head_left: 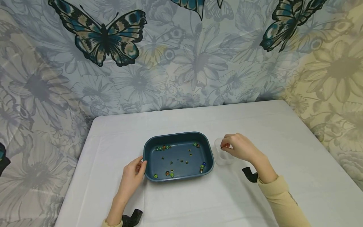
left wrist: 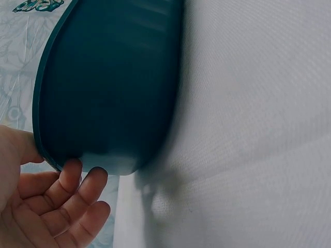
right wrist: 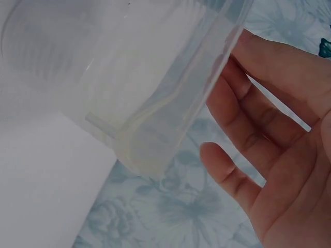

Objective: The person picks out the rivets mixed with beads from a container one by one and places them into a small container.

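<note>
A dark blue rectangular tray (head_left: 181, 162) stands on the table, with several small glass beads (head_left: 163, 147) in green, amber and blue scattered over its bottom. My left hand (head_left: 133, 173) grips the tray's left end between thumb and fingers; the left wrist view shows the tray wall (left wrist: 111, 88) from outside. Right of the tray stands a clear plastic container (head_left: 224, 160). Over it my right hand (head_left: 241, 147) pinches with thumb and forefinger, and a tiny dark bead-like thing shows at the tips. In the right wrist view the container wall (right wrist: 150, 124) partly covers those fingertips.
A white cloth (head_left: 181, 208) covers the table. Behind it hangs a fabric backdrop (head_left: 195, 63) printed with flowers and butterflies. Black wrist mounts (head_left: 133, 217) sit at both wrists, close above the cloth.
</note>
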Available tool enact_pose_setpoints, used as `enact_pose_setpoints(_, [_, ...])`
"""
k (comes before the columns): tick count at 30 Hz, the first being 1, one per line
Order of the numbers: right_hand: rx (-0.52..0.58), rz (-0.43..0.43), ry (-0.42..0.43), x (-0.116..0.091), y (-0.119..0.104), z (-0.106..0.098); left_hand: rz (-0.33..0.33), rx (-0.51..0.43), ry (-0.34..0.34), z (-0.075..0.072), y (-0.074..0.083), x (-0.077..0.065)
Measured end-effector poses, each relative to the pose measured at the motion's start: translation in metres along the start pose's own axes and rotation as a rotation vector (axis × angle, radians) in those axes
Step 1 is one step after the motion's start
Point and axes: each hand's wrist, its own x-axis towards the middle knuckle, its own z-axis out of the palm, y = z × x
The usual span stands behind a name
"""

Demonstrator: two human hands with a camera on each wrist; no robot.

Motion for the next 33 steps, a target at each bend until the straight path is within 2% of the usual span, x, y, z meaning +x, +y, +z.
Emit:
enact_pose_setpoints(18, [0.002,-0.007,0.002,-0.0010,0.0019,0.0024,-0.004,0.006,0.000,0.0003,0.0000,-0.0012])
enact_pose_setpoints(33, [0.001,0.020,-0.010,-0.0021,0.0028,0.0011,0.001,0.015,-0.008,0.0002,-0.0022,-0.0001])
